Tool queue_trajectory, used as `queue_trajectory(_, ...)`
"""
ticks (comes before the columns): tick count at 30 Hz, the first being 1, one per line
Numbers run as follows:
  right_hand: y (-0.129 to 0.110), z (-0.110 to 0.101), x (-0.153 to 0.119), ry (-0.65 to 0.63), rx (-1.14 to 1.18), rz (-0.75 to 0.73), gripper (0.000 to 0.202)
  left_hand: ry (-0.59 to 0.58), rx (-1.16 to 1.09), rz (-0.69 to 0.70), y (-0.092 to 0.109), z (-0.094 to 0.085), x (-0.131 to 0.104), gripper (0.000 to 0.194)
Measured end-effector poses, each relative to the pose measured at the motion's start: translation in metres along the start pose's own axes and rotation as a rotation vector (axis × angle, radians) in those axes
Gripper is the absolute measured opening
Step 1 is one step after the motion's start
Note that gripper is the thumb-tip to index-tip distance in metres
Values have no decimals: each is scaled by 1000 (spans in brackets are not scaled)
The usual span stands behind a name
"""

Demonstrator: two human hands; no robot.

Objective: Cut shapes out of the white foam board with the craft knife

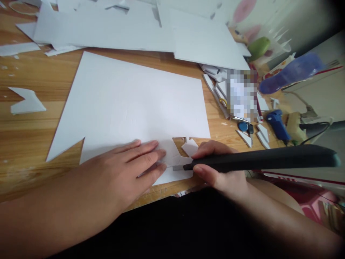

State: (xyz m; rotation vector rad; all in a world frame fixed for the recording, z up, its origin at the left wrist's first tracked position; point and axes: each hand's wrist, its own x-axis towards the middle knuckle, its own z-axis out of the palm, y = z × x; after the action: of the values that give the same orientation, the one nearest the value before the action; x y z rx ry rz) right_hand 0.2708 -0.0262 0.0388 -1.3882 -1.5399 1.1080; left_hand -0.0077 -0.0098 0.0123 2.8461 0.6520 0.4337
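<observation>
A large white board (134, 97) lies flat on the wooden table, with a notch at its lower left and a cut-out opening near its lower right. My left hand (132, 169) rests on the board's near part, fingers stretched out and pointing right. My right hand (221, 172) is closed around a black-handled cutter (258, 158), which extends far to the right. Its grey blade touches the board just right of my left fingertips. A small white flap (190, 147) sits in the opening beside my right fingers.
White boards (107, 30) are stacked across the back. At the right are scraps (244, 138), a blue glue gun (279, 126), a power strip (296, 126) and a purple bottle (292, 73). A notched white piece (27, 101) lies at the left.
</observation>
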Motion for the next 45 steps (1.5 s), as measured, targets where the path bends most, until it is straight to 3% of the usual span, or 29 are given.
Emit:
queue_trajectory(11,-5,-1,4,-88,-67,58,20,-36,-58,-61,5,5,-10,49)
queue_trajectory(14,-5,-1,9,-85,-42,86,21,-21,-48,-76,5,5,-7,43)
queue_trajectory(26,-2,-5,18,-59,37,84,21,18,133,47,0,-6,5,44)
queue_trajectory(32,-8,8,21,-108,-1,80,29,5,102,-64,9,-3,6,50)
queue_trajectory(45,6,-6,31,-151,96,121,24,6,171,45,3,-3,4,42)
